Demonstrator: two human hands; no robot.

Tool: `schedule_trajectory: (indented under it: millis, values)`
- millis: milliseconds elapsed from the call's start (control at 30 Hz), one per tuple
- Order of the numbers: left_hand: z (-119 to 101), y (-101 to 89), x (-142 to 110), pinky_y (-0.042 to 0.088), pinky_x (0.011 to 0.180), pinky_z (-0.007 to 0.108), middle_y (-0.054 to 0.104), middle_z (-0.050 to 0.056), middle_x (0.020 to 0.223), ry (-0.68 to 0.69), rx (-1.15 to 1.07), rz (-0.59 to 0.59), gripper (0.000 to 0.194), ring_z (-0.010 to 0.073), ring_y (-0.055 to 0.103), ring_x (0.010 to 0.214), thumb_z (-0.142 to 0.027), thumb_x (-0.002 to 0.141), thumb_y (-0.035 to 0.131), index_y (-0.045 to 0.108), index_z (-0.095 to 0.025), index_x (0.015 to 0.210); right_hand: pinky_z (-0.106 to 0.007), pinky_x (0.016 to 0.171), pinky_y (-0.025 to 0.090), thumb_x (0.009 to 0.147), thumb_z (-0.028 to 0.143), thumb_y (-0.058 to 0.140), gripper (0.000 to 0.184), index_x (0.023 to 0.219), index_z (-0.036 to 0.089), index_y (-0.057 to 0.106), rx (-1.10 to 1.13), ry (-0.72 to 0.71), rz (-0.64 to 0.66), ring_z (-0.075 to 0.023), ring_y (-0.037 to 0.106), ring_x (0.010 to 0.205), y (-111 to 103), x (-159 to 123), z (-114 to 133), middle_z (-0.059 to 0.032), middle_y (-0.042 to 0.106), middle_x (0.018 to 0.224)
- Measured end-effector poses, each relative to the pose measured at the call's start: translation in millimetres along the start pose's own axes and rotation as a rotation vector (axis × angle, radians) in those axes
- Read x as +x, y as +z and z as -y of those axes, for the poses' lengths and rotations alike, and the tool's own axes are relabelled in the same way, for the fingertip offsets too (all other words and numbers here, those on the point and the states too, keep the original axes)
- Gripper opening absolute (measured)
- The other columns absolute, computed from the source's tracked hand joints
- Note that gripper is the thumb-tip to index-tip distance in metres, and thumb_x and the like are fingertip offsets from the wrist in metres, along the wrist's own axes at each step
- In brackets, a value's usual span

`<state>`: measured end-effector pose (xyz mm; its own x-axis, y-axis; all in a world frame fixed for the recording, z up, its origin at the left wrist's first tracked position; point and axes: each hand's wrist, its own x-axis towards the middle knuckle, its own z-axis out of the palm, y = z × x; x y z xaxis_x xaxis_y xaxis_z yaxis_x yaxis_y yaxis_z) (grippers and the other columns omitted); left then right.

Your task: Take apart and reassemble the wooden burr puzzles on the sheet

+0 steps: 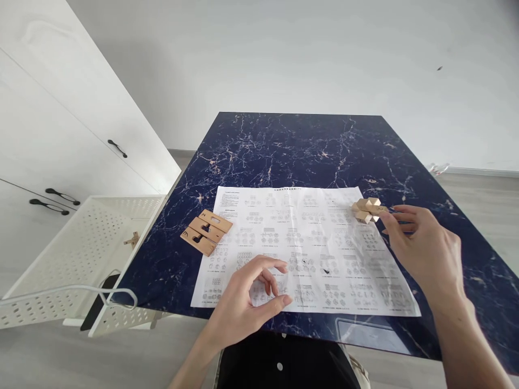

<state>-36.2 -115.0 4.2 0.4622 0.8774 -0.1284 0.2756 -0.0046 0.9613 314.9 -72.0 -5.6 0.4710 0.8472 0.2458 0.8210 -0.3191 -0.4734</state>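
My right hand [421,243] pinches one end of a wooden burr puzzle [368,209], a cross-shaped knot of pale blocks, at the upper right corner of a printed instruction sheet [308,227]. Rows of small diagrams cover the white, creased paper. Above the sheet's lower left part, my left hand [255,297] is empty, thumb and fingers curved with a gap between them. Flat wooden pieces [206,232] with cut-outs and dark numbers lie side by side, partly over the paper's left edge.
The dark blue marbled table [292,151] stands near a pale wall. To its left is a white perforated basket [68,265] with a small wooden piece [132,240] in it, beside white cabinets [52,119] with black handles. A white cable [73,289] crosses the basket.
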Motion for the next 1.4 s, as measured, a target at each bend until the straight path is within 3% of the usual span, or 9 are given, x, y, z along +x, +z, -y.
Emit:
schedule_trajectory:
  millis: [133,233,367,467,533,667,800,1000,1400]
  values:
    - [1.4,3.4,-2.4,0.062,0.085,0.030,0.075,0.001,0.116,0.062,-0.005,-0.024,0.026,0.0134,0.071,0.085,-0.030,0.101,0.075,0.069,-0.031,0.126,-0.037,0.075,0.057,0.096,0.056,0.065,0.043,0.116,0.018,0.071,0.059,-0.009,-0.049,-0.0289,0.078,0.080,-7.4,-33.3,10.9,-0.0114,0.082,0.095]
    - [5.6,2.6,-6.1,0.062,0.083,0.030,0.077,0.001,0.109,0.163,0.046,-0.117,0.020,0.0147,0.072,0.088,-0.025,0.104,0.068,0.071,-0.030,0.124,-0.029,0.053,0.052,0.096,0.058,0.065,0.040,0.110,0.022,0.074,0.213,-0.009,0.133,-0.0275,0.078,0.074,-10.1,-68.6,24.8,-0.0082,0.080,0.084]
    - [12.1,-14.0,-9.6,0.063,0.094,0.038,0.076,0.004,0.112,0.250,0.354,-0.423,0.018,0.0215,0.073,0.105,-0.025,0.105,0.065,0.069,-0.029,0.122,-0.022,0.039,0.042,0.102,0.059,0.061,0.038,0.107,0.024,0.075,0.403,-0.021,0.342,-0.0244,0.078,0.075,-6.5,-108.6,38.7,-0.0073,0.077,0.082]
    - [17.6,-36.1,-8.8,0.057,0.109,0.052,0.067,0.010,0.135,0.170,0.664,-0.694,0.032,0.0313,0.064,0.128,-0.036,0.103,0.068,0.062,-0.029,0.134,-0.024,0.046,0.052,0.103,0.060,0.062,0.037,0.105,0.026,0.076,0.456,-0.055,0.417,-0.0238,0.077,0.075,-0.2,-122.3,40.1,-0.0068,0.079,0.086]
    - [22.9,-51.0,-7.1,0.051,0.114,0.061,0.056,0.015,0.151,0.091,0.784,-0.778,0.050,0.0386,0.052,0.142,-0.045,0.101,0.070,0.053,-0.029,0.146,-0.027,0.056,0.059,0.103,0.060,0.062,0.036,0.102,0.026,0.077,0.459,-0.079,0.436,-0.0233,0.076,0.074,4.0,-124.7,37.6,-0.0063,0.080,0.089]
    - [34.6,-72.9,0.1,0.042,0.120,0.071,0.040,0.020,0.164,-0.062,0.822,-0.744,0.089,0.0463,0.036,0.154,-0.062,0.092,0.074,0.032,-0.027,0.162,-0.027,0.058,0.059,0.105,0.058,0.060,0.036,0.101,0.027,0.076,0.446,-0.093,0.441,-0.0209,0.072,0.068,8.9,-123.4,30.7,-0.0054,0.079,0.088]
    - [40.9,-80.3,13.0,0.042,0.119,0.072,0.037,0.024,0.165,-0.115,0.804,-0.706,0.104,0.0475,0.038,0.154,-0.071,0.087,0.074,0.025,-0.023,0.165,-0.026,0.051,0.055,0.105,0.059,0.060,0.036,0.104,0.028,0.077,0.455,-0.124,0.479,-0.0199,0.071,0.064,9.2,-122.8,27.5,-0.0052,0.079,0.088]
    - [46.4,-80.3,30.0,0.037,0.121,0.073,0.043,0.027,0.162,-0.100,0.930,-0.682,0.095,0.0477,0.042,0.151,-0.072,0.093,0.064,0.031,-0.015,0.162,-0.027,0.056,0.057,0.106,0.060,0.058,0.037,0.104,0.028,0.076,0.488,-0.093,0.470,-0.0205,0.071,0.066,6.3,-125.5,32.6,-0.0050,0.078,0.088]
    - [44.0,-92.9,33.2,0.052,0.111,0.067,0.060,0.024,0.153,-0.083,1.001,-0.659,0.088,0.0455,0.049,0.145,-0.073,0.096,0.062,0.042,-0.015,0.158,-0.028,0.059,0.058,0.108,0.056,0.058,0.033,0.103,0.028,0.076,0.515,-0.123,0.473,-0.0219,0.074,0.071,6.1,-123.3,29.9,-0.0049,0.078,0.089]
